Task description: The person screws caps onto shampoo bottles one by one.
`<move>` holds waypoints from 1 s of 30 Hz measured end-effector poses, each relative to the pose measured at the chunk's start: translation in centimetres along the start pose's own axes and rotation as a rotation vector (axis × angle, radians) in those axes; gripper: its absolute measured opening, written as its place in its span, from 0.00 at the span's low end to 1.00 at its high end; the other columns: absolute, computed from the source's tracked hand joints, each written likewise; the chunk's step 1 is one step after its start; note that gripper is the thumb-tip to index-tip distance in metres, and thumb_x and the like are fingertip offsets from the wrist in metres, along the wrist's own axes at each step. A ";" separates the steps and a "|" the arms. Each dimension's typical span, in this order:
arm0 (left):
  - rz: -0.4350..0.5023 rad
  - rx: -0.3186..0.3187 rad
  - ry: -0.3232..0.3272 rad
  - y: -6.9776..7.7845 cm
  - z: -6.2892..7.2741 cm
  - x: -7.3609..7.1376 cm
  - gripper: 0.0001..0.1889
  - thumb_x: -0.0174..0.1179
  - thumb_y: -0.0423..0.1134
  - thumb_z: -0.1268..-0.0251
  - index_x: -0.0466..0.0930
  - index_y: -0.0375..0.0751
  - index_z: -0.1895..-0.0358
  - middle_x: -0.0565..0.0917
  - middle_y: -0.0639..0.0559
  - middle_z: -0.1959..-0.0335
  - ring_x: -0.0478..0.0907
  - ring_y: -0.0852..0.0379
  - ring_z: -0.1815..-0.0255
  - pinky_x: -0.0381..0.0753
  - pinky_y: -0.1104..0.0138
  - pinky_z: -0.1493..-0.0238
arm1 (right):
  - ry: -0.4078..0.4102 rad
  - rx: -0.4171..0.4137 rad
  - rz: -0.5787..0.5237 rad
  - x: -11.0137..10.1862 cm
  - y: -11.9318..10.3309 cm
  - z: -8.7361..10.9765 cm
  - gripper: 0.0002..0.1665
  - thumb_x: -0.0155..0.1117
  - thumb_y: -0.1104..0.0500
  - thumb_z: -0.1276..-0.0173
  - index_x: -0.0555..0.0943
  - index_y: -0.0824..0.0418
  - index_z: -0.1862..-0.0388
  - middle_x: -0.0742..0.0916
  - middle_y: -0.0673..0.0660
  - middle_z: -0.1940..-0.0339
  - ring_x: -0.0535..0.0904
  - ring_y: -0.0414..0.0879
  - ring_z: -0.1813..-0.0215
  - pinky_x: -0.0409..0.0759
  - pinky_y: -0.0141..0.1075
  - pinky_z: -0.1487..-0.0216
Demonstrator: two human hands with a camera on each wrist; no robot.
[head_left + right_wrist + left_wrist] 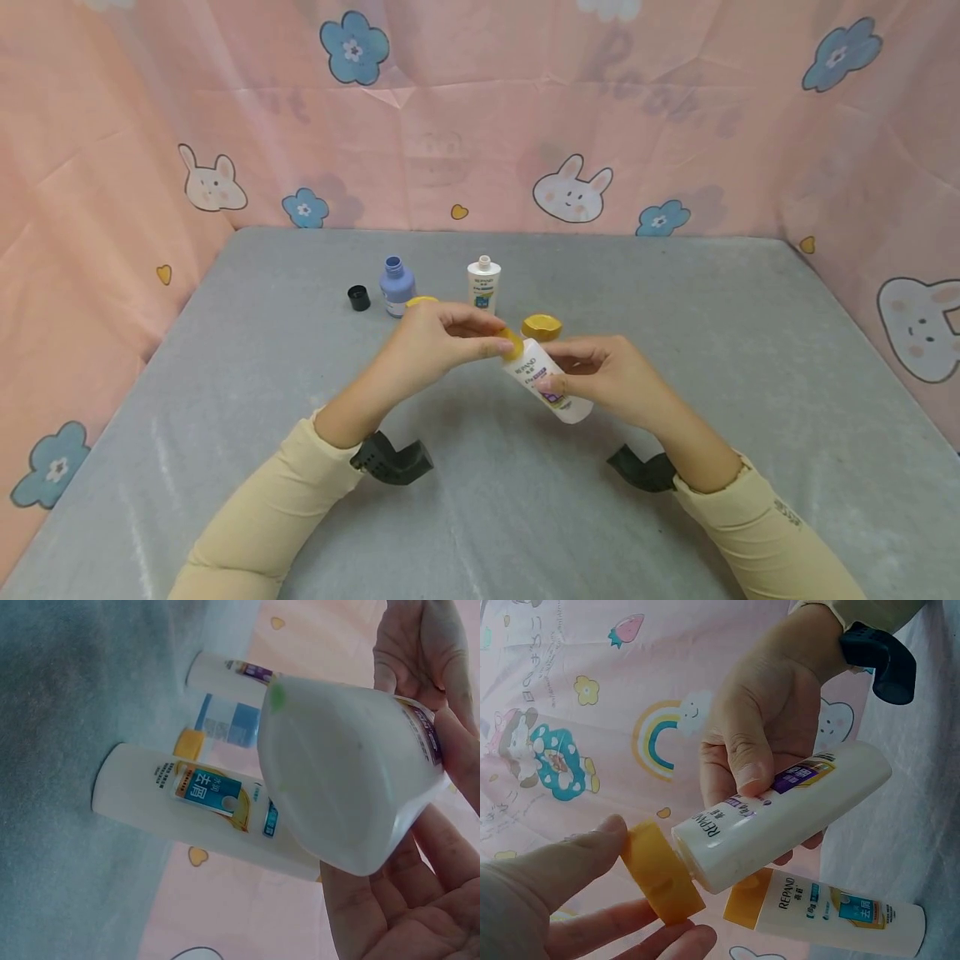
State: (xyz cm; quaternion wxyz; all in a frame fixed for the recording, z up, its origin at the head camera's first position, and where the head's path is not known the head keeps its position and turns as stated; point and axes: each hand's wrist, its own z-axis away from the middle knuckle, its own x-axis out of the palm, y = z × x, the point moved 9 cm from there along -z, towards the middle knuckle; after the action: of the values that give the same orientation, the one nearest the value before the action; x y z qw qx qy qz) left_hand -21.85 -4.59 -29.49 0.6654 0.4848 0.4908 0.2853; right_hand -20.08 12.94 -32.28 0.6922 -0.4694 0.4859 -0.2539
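White bottle (787, 814): right fingers (716, 780) grip it, left fingers (615, 922) pinch yellow cap (660, 870); far table edge (735, 242) well apart.

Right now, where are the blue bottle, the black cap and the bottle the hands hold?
Blue bottle (397, 288), head view: its body.
Black cap (360, 302), head view: its outer wall.
Held bottle (784, 816), left wrist view: its white body.

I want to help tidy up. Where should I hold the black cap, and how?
Pinch the black cap by its round sides with finger and thumb, probably coming from the left in the head view. It looks short and small, sitting low on the table, and the blue bottle stands close on its right.
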 end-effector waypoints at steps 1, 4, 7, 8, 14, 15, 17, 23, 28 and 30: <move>0.005 0.000 -0.006 0.0 0.0 0.0 0.14 0.74 0.45 0.45 0.89 0.48 0.55 0.90 0.55 0.59 0.87 0.62 0.56 0.84 0.63 0.50 | -0.002 0.002 0.001 0.0 0.1 0.0 0.24 0.74 0.58 0.38 0.84 0.63 0.43 0.88 0.64 0.50 0.87 0.46 0.56 0.86 0.39 0.57; 0.016 0.002 -0.029 -0.1 -0.1 0.1 0.15 0.74 0.44 0.44 0.88 0.46 0.53 0.90 0.53 0.58 0.87 0.61 0.56 0.84 0.64 0.51 | -0.006 0.005 0.006 0.0 0.2 -0.1 0.24 0.74 0.58 0.38 0.84 0.63 0.43 0.88 0.64 0.50 0.87 0.47 0.56 0.87 0.40 0.57; 0.022 -0.003 -0.057 -0.2 -0.1 0.2 0.17 0.74 0.43 0.44 0.87 0.47 0.50 0.90 0.53 0.57 0.86 0.61 0.54 0.84 0.63 0.50 | -0.004 0.007 0.011 -0.1 0.3 -0.1 0.24 0.74 0.58 0.38 0.84 0.63 0.43 0.88 0.64 0.50 0.87 0.48 0.56 0.87 0.40 0.57; 0.021 -0.006 -0.066 -0.3 -0.1 0.2 0.18 0.74 0.44 0.44 0.87 0.47 0.49 0.90 0.54 0.56 0.86 0.61 0.53 0.83 0.63 0.49 | -0.002 0.006 0.012 -0.1 0.2 -0.1 0.24 0.74 0.58 0.38 0.84 0.63 0.43 0.88 0.64 0.50 0.87 0.48 0.56 0.87 0.41 0.57; 0.041 -0.019 -0.104 -0.3 0.1 0.4 0.20 0.73 0.43 0.43 0.85 0.49 0.46 0.88 0.55 0.51 0.84 0.61 0.47 0.82 0.61 0.45 | 0.000 0.001 0.018 -0.1 0.1 -0.1 0.24 0.74 0.58 0.38 0.84 0.63 0.43 0.88 0.64 0.50 0.87 0.47 0.56 0.87 0.40 0.57; 0.046 -0.017 -0.108 -0.3 0.1 0.4 0.20 0.73 0.43 0.43 0.85 0.49 0.45 0.88 0.55 0.50 0.84 0.61 0.46 0.83 0.61 0.45 | -0.002 0.003 0.016 -0.1 0.1 -0.1 0.24 0.74 0.58 0.38 0.84 0.63 0.43 0.88 0.64 0.51 0.87 0.47 0.56 0.87 0.40 0.57; 0.051 -0.012 -0.117 -0.2 0.1 0.5 0.20 0.72 0.42 0.42 0.84 0.48 0.44 0.88 0.55 0.48 0.83 0.61 0.45 0.83 0.61 0.44 | -0.006 0.004 0.012 -0.1 0.1 -0.1 0.24 0.74 0.58 0.38 0.84 0.63 0.43 0.88 0.64 0.51 0.87 0.47 0.56 0.87 0.39 0.58; 0.100 0.004 -0.126 0.0 0.1 0.3 0.24 0.71 0.41 0.40 0.81 0.49 0.39 0.84 0.55 0.41 0.82 0.60 0.41 0.82 0.61 0.42 | 0.000 0.001 -0.005 -0.1 0.0 0.0 0.24 0.74 0.59 0.38 0.84 0.64 0.43 0.88 0.64 0.51 0.87 0.47 0.56 0.86 0.38 0.58; 0.120 -0.029 -0.092 -0.3 0.0 0.0 0.23 0.70 0.42 0.40 0.81 0.47 0.40 0.85 0.53 0.43 0.83 0.59 0.44 0.82 0.60 0.40 | 0.008 -0.003 -0.012 -0.1 -0.1 0.0 0.24 0.74 0.60 0.39 0.84 0.64 0.43 0.88 0.64 0.51 0.87 0.47 0.56 0.86 0.38 0.58; 0.108 -0.044 -0.081 -0.4 -0.1 0.0 0.22 0.70 0.43 0.39 0.82 0.45 0.42 0.86 0.53 0.46 0.84 0.59 0.46 0.82 0.60 0.40 | 0.007 -0.003 -0.009 -0.1 -0.1 0.1 0.24 0.74 0.59 0.38 0.84 0.64 0.43 0.88 0.64 0.51 0.87 0.46 0.56 0.86 0.38 0.58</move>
State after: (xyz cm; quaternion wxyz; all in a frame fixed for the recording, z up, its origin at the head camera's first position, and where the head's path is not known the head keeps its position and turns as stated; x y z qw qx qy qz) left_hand -21.96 -4.74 -29.86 0.6789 0.5070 0.4302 0.3115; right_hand -20.04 13.02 -32.08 0.6886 -0.4719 0.4864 -0.2580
